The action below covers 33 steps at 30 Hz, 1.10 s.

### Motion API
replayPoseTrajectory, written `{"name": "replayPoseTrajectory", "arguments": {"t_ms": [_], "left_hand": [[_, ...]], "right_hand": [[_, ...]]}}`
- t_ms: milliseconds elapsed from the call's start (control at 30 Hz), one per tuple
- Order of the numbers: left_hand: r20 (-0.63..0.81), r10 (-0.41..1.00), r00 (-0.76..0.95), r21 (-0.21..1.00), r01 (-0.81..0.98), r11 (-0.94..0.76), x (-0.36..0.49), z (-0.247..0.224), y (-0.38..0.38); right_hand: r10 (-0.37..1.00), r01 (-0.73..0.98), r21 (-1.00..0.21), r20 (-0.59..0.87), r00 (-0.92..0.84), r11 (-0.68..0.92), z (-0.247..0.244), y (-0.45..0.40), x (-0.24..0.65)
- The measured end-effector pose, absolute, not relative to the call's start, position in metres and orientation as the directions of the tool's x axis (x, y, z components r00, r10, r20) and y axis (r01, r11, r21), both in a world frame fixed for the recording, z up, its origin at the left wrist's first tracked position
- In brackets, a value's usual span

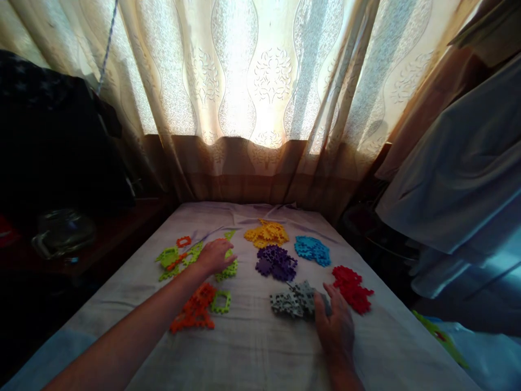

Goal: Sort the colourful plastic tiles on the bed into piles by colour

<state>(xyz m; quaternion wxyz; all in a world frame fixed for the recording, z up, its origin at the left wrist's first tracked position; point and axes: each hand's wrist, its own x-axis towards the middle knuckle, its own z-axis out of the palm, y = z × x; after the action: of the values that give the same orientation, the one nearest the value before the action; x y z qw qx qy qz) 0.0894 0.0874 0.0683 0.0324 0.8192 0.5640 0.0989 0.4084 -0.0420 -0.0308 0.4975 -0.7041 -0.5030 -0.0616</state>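
My left hand (215,257) reaches over the scattered lime-green interlocking pieces (194,253), its fingers stretched out and apart. Its palm side is hidden, and nothing shows in its grip. Below the left forearm lies an orange pile of pieces (199,309), beside a square green frame piece (221,302). My right hand (337,323) rests at the right end of a grey pile (295,300), with thumb and fingers spread. Just beyond it sits a red pile (352,288). Two loose orange pieces, one a small frame (183,241), lie among or near the green ones.
Purple (277,263), yellow (266,233) and blue (312,250) piles lie farther back on the sheet-covered surface (252,347). Curtains (272,81) hang behind it. A glass jug (65,233) stands on a dark side table at left. Clothes (459,157) hang at right.
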Motion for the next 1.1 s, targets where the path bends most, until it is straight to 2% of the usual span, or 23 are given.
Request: {"name": "replayPoseTrajectory", "arguments": {"t_ms": [200,400,633,733,800,867,933,1033,1100], "left_hand": [[-0.036,0.971,0.236,0.118,0.966,-0.231,0.09,0.048,0.182],[-0.155,0.938,0.31,0.096,0.95,-0.298,0.092,0.022,0.197],[-0.125,0.883,0.453,0.074,0.892,-0.447,0.067,0.025,0.149],[-0.076,0.896,0.437,0.032,0.9,-0.435,0.062,0.033,0.132],[0.012,0.885,0.465,0.005,0.885,-0.466,0.076,0.041,0.123],[0.122,0.816,0.565,-0.006,0.822,-0.569,0.107,0.048,0.115],[0.167,0.691,0.703,0.019,0.699,-0.715,0.15,0.054,0.108],[0.12,0.489,0.864,0.07,0.484,-0.873,0.216,0.056,0.106],[0.032,0.451,0.892,0.095,0.447,-0.89,0.246,0.054,0.111]], "right_hand": [[0.667,0.902,-0.429,0.684,0.295,0.041,-0.034,-0.043,0.399],[0.683,0.942,-0.335,0.694,0.228,0.026,-0.026,-0.047,0.396],[0.796,0.982,-0.185,0.6,0.079,0.042,-0.005,-0.053,0.369],[0.844,0.979,-0.176,0.536,0.009,0.101,0.001,-0.054,0.359],[0.869,0.972,-0.187,0.493,-0.029,0.139,0.003,-0.054,0.355],[0.889,0.966,-0.199,0.454,-0.058,0.165,0.004,-0.053,0.353],[0.905,0.962,-0.208,0.419,-0.075,0.176,0.004,-0.052,0.351],[0.923,0.96,-0.228,0.378,-0.068,0.164,0.003,-0.052,0.352],[0.929,0.96,-0.25,0.37,-0.024,0.124,0.001,-0.051,0.355]]}}
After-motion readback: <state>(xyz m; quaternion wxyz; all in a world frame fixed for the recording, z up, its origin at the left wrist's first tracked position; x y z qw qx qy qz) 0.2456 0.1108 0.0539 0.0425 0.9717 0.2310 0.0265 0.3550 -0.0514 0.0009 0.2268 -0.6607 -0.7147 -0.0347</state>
